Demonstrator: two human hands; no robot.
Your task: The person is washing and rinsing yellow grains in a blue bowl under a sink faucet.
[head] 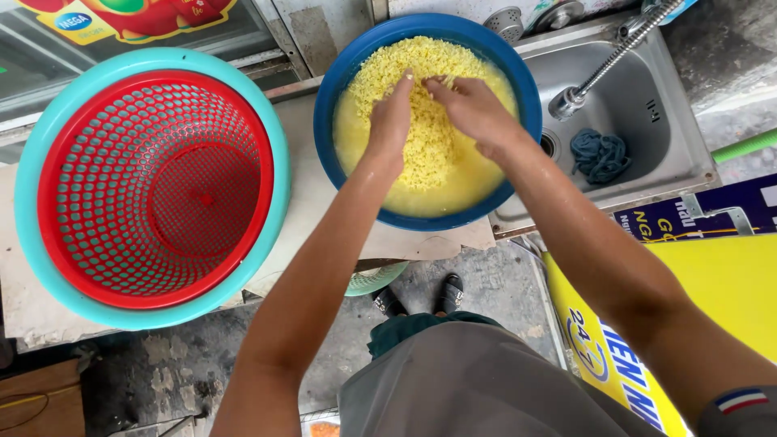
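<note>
Yellow split grains (pixel 429 154) soaking in cloudy yellowish water, heaped toward middle and far side of round blue plastic basin (pixel 344 69). Basin sitting on worn pale countertop (pixel 303 174), its right edge overhanging stainless steel sink (pixel 647 121). Left hand (pixel 391 117) palm down on grain heap, fingers loosely curled and pressed into grains, fingertips near far side of pile; not clenched, scooping rather than gripping. Right hand (pixel 473 109) just beside it, fingers slightly bent, resting on grains, fingertips almost meeting left hand's at top of heap; loose, no firm grasp visible. Both forearms wet-looking, reaching in from bottom of view. Left of basin, near but apart: red perforated plastic colander (pixel 154 190) nested inside larger turquoise plastic tub (pixel 32 162), nothing visible in colander. Inside sink: crumpled dark blue cloth (pixel 600 155) near drain, flexible metal spray hose (pixel 615 57) hanging over it from upper right. Round metal strainer piece (pixel 506 23) behind basin at top edge. Green pipe end (pixel 749 144) at right edge. Yellow and blue printed signboard (pixel 720 283) leaning below sink at right. Below counter: stained concrete floor (pixel 178 364), two dark sandals (pixel 421 298) on feet, grey garment (pixel 461 380) at bottom centre. Colourful poster partly visible at top left.
</note>
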